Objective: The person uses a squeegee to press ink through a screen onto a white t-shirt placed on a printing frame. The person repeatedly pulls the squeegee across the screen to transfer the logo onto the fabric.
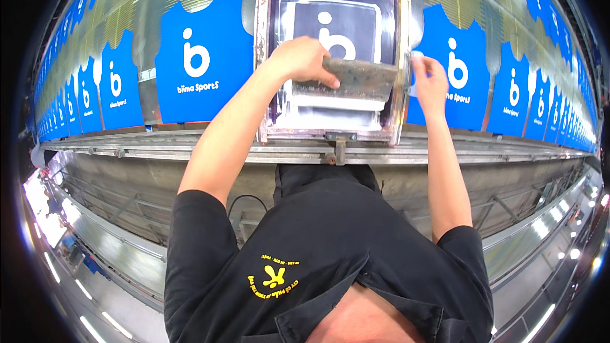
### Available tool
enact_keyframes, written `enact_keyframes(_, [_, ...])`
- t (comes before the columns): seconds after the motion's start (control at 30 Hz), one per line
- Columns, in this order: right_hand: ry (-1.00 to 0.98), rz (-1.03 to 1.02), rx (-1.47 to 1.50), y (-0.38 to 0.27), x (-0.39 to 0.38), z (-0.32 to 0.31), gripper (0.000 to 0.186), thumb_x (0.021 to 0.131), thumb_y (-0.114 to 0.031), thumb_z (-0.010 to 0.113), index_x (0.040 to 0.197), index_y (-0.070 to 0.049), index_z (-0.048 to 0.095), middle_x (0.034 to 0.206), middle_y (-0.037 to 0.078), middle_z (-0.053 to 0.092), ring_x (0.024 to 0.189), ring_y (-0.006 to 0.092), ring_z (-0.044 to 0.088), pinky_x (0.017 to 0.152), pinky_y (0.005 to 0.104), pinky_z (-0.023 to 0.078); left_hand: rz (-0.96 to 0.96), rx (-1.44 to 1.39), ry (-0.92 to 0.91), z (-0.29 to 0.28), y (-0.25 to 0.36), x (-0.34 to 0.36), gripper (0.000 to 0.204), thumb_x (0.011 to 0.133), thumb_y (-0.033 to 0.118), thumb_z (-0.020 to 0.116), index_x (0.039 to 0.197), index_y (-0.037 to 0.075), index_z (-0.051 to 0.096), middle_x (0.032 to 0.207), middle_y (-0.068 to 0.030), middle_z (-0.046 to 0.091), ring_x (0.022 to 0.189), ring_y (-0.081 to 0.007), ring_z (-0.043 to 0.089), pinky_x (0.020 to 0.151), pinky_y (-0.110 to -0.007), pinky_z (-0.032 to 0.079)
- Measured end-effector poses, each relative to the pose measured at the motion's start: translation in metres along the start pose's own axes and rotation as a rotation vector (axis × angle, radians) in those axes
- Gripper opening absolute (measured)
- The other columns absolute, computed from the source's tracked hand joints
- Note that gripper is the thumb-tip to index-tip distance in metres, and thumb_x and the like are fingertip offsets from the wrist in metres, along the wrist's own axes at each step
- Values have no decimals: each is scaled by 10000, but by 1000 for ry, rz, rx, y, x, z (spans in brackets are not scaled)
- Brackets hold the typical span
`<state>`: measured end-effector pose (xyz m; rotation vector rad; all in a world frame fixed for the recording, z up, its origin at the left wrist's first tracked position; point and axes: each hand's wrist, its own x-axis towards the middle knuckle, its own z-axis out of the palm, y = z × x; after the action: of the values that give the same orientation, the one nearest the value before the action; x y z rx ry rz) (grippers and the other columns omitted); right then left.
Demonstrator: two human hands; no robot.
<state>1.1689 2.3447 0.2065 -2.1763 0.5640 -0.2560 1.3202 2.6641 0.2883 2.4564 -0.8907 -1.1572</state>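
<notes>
My left hand (304,60) is closed on a wide, worn metal squeegee (365,76), tilted over the mesh of a framed printing screen (262,108). A white logo on a dark ground shows inside the screen, with white ink along the squeegee's lower side. My right hand (431,79) is raised just beside the screen's right edge, fingers curled by a small pale thing that I cannot make out. Blue cut fabric pieces with white printed logos flank the screen, one on the left (203,32) and one on the right (467,114).
Rows of similar blue pieces (117,111) curve away on both sides along a long printing bench. A metal rail (248,151) runs along its front edge at my waist, with a bracket (341,149) under the screen. Behind me are metal railings and another long bench (101,222).
</notes>
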Motion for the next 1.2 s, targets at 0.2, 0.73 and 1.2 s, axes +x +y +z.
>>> enact_keyframes(0.2, [7,350,200,36,31,19,437,1066,-339,764,1328,5,707,877,42,682,734,134,628,665,308,517,103,208,366,-74,-37,57,568,808,649,849,1039,131,833,898,-129,795,951,-375,776,803,-510,603])
enact_keyframes(0.73, [-17,464,424,-29,32,3,363,1066,-326,762,1250,-14,744,783,-55,559,585,31,429,491,245,315,277,9,613,82,-32,-31,520,757,196,908,1261,184,782,1198,-36,787,1136,-290,718,904,-460,543])
enact_keyframes(1.2, [171,131,472,-95,-27,122,327,1080,-287,754,1245,-5,756,948,3,722,790,62,575,689,257,474,218,83,686,147,-105,-204,629,665,123,888,1279,135,753,1297,-11,761,1185,-261,700,1020,-434,546])
